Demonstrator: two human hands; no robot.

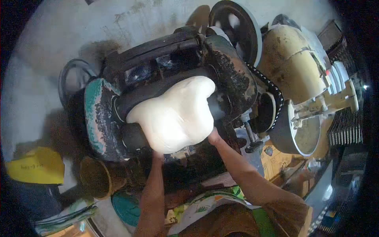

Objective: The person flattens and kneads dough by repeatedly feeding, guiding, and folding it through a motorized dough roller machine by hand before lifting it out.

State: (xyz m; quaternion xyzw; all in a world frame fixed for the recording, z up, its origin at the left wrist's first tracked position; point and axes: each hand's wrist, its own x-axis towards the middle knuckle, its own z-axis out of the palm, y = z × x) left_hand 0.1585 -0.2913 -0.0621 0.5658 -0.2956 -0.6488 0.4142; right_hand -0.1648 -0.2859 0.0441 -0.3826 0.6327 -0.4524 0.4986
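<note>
A large, smooth lump of pale dough (173, 114) lies over the dark rollers of a worn black machine (158, 51), sagging at its sides. My left hand (157, 155) is under the dough's lower left edge, its fingers hidden beneath it. At the lower right edge my right hand (213, 136) reaches under the dough, and only the part near the wrist shows. Both forearms come up from the bottom of the view.
A wheel (237, 29) and a chain (268, 85) are at the machine's right. Beyond stands a mixer with a metal bowl (312, 138). A yellow container (35, 166) and a brown bucket (94, 177) are at lower left. A green round lid (126, 207) lies below.
</note>
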